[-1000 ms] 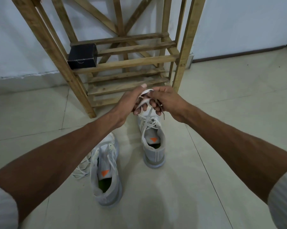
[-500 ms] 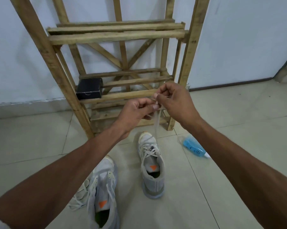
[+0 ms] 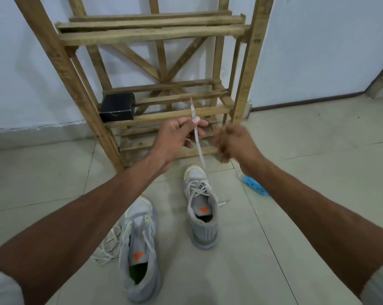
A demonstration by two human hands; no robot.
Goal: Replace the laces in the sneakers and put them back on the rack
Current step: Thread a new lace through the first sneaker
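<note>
Two grey sneakers stand on the tiled floor before a wooden rack [image 3: 62, 60]. The right sneaker [image 3: 202, 208] is partly laced; a white lace [image 3: 199, 143] runs taut from its toe up into my left hand [image 3: 177, 137], which pinches it between thumb and fingers, its tip poking above the thumb. My right hand [image 3: 232, 142] hovers just right of the lace, blurred, fingers curled; whether it holds anything is unclear. The left sneaker [image 3: 140, 249] lies nearer me, with loose white laces [image 3: 108, 245] spilling out to its left.
A small black box [image 3: 117, 107] sits on the rack's lower shelf at the left. A blue packet [image 3: 254, 187] lies on the floor right of the right sneaker. White walls stand behind the rack, with a doorway edge at far right.
The hands have parted: my right hand let go of the lace and dropped to the right, while my left hand keeps the lace pulled up. The view tilted up slightly.
</note>
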